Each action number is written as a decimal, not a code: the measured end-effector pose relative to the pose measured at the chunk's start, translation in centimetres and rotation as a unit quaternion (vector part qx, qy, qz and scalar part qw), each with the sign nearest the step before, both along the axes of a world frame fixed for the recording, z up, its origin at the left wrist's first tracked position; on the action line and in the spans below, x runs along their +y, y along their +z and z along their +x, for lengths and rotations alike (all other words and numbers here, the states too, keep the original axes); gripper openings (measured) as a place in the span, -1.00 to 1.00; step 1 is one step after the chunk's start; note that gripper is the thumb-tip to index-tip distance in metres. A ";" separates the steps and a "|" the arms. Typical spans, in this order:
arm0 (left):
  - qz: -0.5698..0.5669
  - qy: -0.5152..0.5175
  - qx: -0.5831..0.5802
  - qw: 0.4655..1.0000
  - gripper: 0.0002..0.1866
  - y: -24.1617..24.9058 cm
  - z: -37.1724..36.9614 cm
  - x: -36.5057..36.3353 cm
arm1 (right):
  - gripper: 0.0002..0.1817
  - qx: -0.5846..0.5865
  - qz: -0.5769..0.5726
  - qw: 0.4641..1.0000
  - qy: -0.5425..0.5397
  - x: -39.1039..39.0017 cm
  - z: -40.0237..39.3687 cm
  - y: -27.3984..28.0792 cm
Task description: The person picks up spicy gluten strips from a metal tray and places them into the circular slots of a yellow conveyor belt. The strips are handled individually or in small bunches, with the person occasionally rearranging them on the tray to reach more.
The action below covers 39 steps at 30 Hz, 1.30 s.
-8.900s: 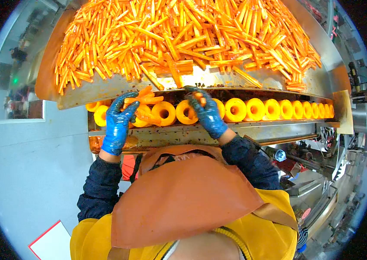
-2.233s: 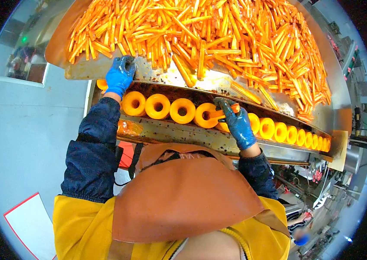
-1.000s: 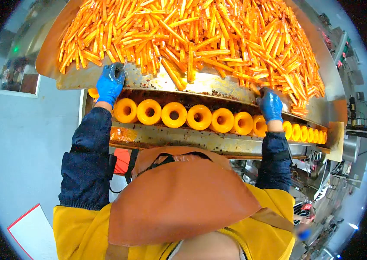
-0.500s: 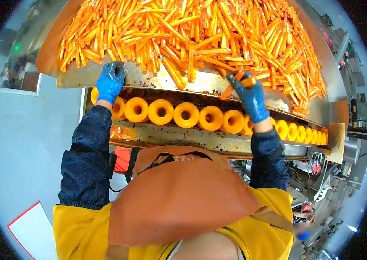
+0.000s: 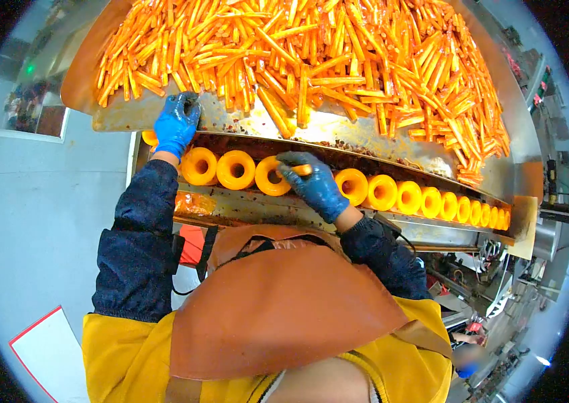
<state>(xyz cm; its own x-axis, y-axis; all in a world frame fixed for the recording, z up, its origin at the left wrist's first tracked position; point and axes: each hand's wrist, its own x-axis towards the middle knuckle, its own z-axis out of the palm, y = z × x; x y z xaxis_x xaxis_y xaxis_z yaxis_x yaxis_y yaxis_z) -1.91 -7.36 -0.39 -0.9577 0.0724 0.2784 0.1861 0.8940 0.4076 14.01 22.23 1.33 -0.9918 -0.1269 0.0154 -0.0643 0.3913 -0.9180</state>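
My right hand [image 5: 314, 188], in a wet blue glove, is over the row of yellow funnel-like cups [image 5: 235, 169]. It pinches a short orange stick [image 5: 303, 170] lying nearly level beside the mouth of one cup [image 5: 272, 176]. My left hand [image 5: 178, 124], gloved in blue, rests by the front left edge of the metal tray [image 5: 230, 125]. Its fingers are curled closed; I cannot make out what, if anything, they hold. A large heap of glossy, sauce-coated orange sticks [image 5: 338, 60] fills the tray beyond both hands.
A metal ledge [image 5: 264, 213] with dark crumbs runs in front of the cups, with an orange-smeared packet-like thing [image 5: 194, 203] at its left. A brown apron [image 5: 284, 309] covers my front. Machinery and part of another person [image 5: 467, 356] show at the lower right.
My right hand has moved left and toward me, from the front of the heap to the cups, with an orange stick in its fingers. My left hand stays at the tray edge.
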 end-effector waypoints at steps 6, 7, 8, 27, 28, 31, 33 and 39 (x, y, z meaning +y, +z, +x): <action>-0.016 0.013 0.010 1.000 -0.74 0.7 0.4 0.5 | -0.62 0.106 0.121 0.983 -0.085 1.6 -4.9 2.7; -0.012 0.006 0.018 1.000 -0.73 0.4 0.2 0.3 | -0.61 0.176 0.226 0.949 -0.134 2.3 -6.9 2.7; -0.012 0.008 0.018 1.000 -0.73 0.3 0.2 0.3 | -0.57 0.171 0.334 0.914 -0.154 2.5 -8.9 3.8; -0.014 0.001 0.024 1.000 -0.76 0.7 0.5 0.5 | -0.67 0.071 0.555 0.821 0.111 13.2 -8.3 5.2; -0.016 -0.003 0.028 0.999 -0.76 0.7 0.5 0.5 | -0.67 0.070 0.555 0.822 0.109 13.4 -8.3 4.5; -0.017 -0.006 0.033 0.999 -0.75 0.6 0.3 0.4 | -0.79 0.145 0.494 0.853 0.085 14.0 -8.8 4.2; -0.017 -0.003 0.030 0.999 -0.74 0.4 0.2 0.4 | -0.79 0.090 0.497 0.861 0.052 13.4 -9.8 5.6; -0.038 0.001 0.055 0.998 -0.75 0.5 0.2 0.4 | -0.46 0.096 0.465 0.880 0.009 11.0 -11.9 4.9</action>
